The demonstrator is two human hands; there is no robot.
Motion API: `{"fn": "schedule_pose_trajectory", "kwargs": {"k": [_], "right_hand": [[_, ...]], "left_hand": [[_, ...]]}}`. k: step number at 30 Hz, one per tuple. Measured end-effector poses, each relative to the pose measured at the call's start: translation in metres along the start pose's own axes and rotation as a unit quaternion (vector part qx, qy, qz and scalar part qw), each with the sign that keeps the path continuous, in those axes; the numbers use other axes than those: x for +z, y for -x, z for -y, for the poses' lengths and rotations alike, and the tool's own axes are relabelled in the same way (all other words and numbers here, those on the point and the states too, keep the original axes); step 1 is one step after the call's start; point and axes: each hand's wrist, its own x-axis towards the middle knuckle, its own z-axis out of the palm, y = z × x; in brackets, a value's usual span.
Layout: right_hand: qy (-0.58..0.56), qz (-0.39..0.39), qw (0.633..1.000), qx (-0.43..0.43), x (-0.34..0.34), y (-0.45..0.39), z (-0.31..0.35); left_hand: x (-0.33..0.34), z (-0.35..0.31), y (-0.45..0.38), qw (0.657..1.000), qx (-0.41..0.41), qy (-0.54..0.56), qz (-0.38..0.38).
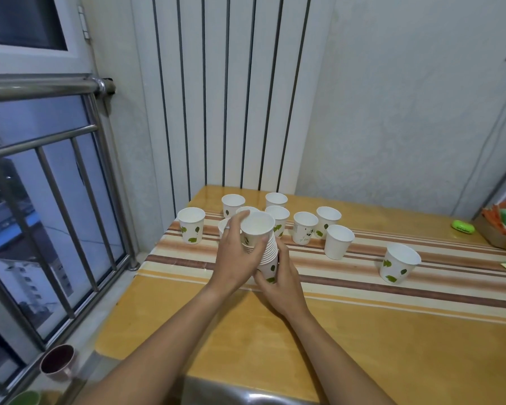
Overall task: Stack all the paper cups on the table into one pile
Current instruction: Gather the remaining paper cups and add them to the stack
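Between both hands, the stack of paper cups (265,248) tilts above the desk (348,340): left hand (236,252) grips its top, right hand (281,276) its base. Beyond them stand loose cups (339,241).

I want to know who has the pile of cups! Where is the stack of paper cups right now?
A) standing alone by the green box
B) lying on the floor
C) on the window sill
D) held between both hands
D: the stack of paper cups is gripped by the left hand near its top and the right hand at its base, above the table.
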Motion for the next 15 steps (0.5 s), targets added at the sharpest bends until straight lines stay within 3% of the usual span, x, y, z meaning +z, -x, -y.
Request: {"fn": "schedule_pose_trajectory", "kwargs": {"k": [15], "right_hand": [[0.001, 0.024, 1.000, -0.006, 0.000, -0.006, 0.002]], "left_hand": [[-0.001, 0.024, 0.002, 0.994, -0.089, 0.042, 0.050]]}}
